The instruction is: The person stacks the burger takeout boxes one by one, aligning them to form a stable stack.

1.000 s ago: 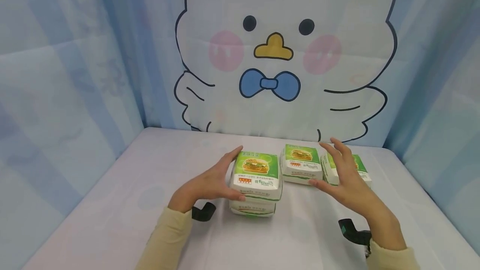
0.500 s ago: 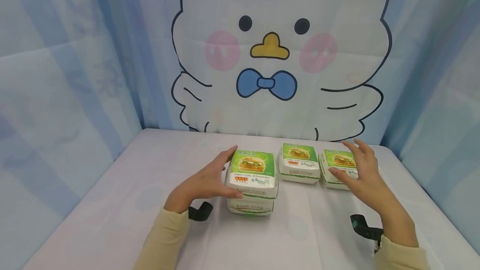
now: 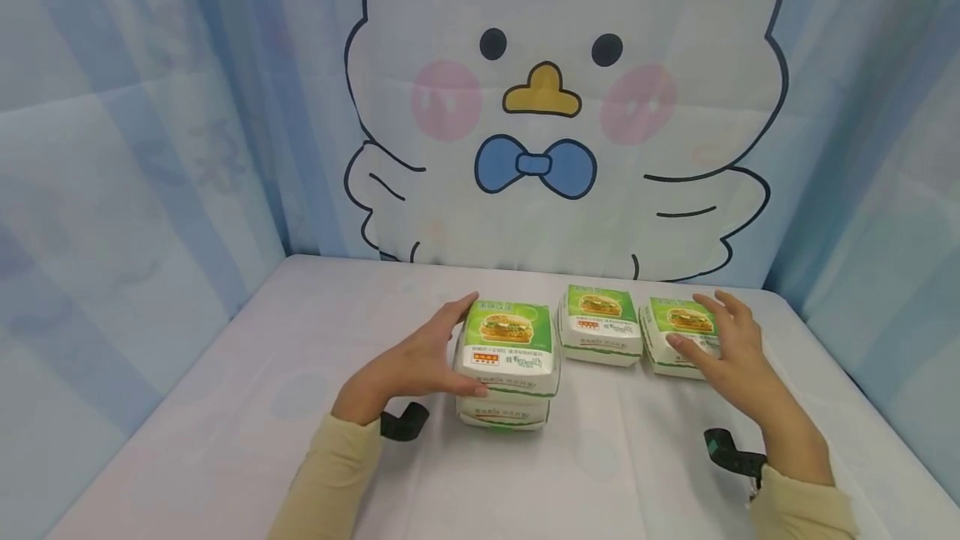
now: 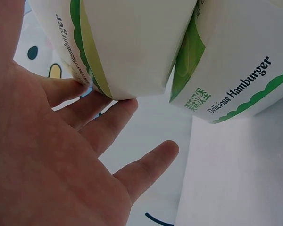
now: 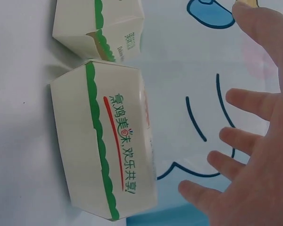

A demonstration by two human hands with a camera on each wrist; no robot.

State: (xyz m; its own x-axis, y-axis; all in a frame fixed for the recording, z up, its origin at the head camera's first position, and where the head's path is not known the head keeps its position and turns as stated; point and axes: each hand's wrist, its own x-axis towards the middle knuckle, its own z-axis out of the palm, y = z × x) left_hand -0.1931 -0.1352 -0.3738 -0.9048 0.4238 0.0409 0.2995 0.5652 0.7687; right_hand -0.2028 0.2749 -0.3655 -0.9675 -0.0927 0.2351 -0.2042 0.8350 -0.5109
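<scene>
In the head view, two white and green hamburger boxes stand stacked near the middle of the table. My left hand [image 3: 416, 365] holds the upper hamburger box [image 3: 510, 336], thumb along its front and fingers at its far left side. Under it sits the lower hamburger box [image 3: 502, 413], whose printed side also shows in the left wrist view. My right hand [image 3: 738, 361] hovers with spread fingers over the rightmost hamburger box [image 3: 678, 319], covering its right part. The right wrist view shows this box [image 5: 108, 141] with the fingers apart from it.
Another hamburger box [image 3: 600, 325] stands between the stack and the rightmost box. A pale cloth covers the table [image 3: 592, 473]. Behind rises a curtain [image 3: 555, 223] with a cartoon bird, and blue curtains flank both sides. Black wrist-camera mounts [image 3: 405, 423] stick out beside the wrists.
My right hand has moved right, from near the middle box to over the rightmost one, and has lowered slightly. The left hand stays at the stack.
</scene>
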